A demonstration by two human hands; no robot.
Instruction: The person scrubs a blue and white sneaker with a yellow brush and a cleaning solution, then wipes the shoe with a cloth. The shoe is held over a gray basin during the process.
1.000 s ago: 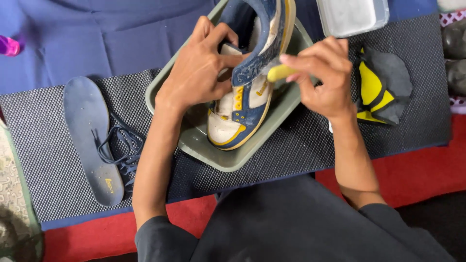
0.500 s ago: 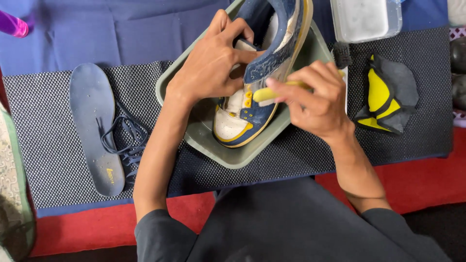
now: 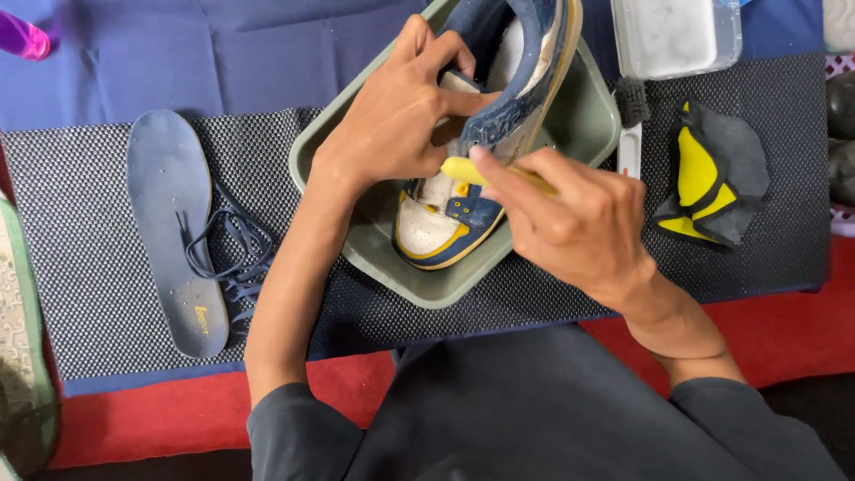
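A navy, white and yellow sneaker stands toe-down in a grey-green plastic basin. My left hand grips the shoe at its tongue and inner side, holding it steady. My right hand holds a yellow-handled brush, its tip pressed against the shoe's side near the lace area. The bristles are hidden behind the shoe and my fingers.
A dark blue insole and a loose navy shoelace lie on the black mesh mat at left. A grey and yellow cloth lies at right, a clear tub behind it. A brush rests beside the basin.
My right hand with the brush has slid down and left along the shoe's side. The view has shifted a little, the left hand keeping its hold.
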